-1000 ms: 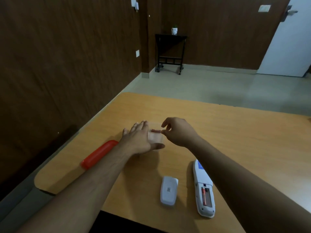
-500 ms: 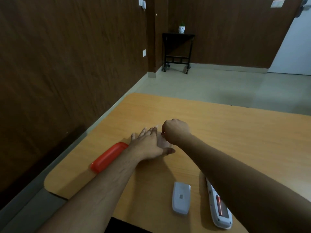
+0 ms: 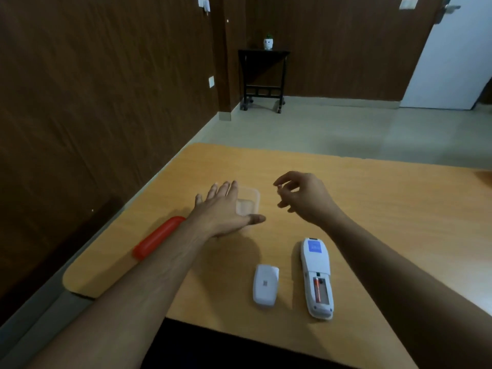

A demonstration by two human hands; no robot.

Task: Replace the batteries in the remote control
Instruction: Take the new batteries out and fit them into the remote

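- The left hand (image 3: pixel 226 209) lay flat with straight fingers against a clear container (image 3: pixel 248 202) on the worktop (image 3: pixel 372 209).
- The right hand (image 3: pixel 300 198) hovered just beside it, fingertips pinched, seemingly round something small; whether a battery, cannot tell.
- The remote control (image 3: pixel 316 276) lay nearer the person than both hands, compartment open, one battery (image 3: pixel 316 290) inside, its cover (image 3: pixel 265 288) alongside.
- Judgement: check polarity, then seat the cell spring-end first.

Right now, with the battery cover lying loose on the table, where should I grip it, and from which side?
Pinch the battery cover across its two long edges, coming from above. It lies flat on the table, lengthwise toward you, with bare space on both sides. The remote control sits apart on its right, so fingers should fit between, probably easiest for the right hand.
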